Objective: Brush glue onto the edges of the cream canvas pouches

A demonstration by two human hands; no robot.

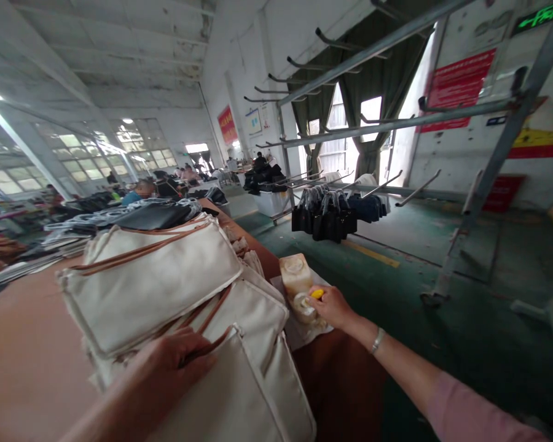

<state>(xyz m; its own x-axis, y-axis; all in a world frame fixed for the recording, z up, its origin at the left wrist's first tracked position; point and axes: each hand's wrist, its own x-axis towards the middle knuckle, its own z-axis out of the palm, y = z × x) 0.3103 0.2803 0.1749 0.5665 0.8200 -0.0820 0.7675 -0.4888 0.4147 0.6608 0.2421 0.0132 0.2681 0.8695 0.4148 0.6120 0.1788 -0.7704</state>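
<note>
lower centre: left hand (177, 359) at the mouth of the nearest cream bag (237, 393), thumb and fingers closed on its brown-edged opening. this bag lies at bottom centre, overlapping the others in a loose pile of cream bags (161, 282) that runs up the middle left of the frame, brown trim showing along several top edges.

just right of centre: right hand (335, 309), fingers curled round a small yellow handle (317, 294); the working end is too blurred to make out. hand is over a whitish open pot (305, 305) — whether the tool touches the contents, cannot tell. behind the pot and close against it, a stained plastic container (295, 273). both sit on a pale, smeared sheet (316, 333) at the edge of the brown tabletop (23, 344).

silvery bracelet (378, 339) on the right wrist, pink sleeve (465, 402) at lower right.

left of the frame, beyond the pile: black bag pieces (159, 215) on the same table; a person in blue (131, 196) farther back.

upper right: metal rack (382, 126) with projecting prongs — black handbags (329, 222) hang near centre, dark blue bags (368, 207) just beside them. green lit sign (538, 17) in the top right corner.
</note>
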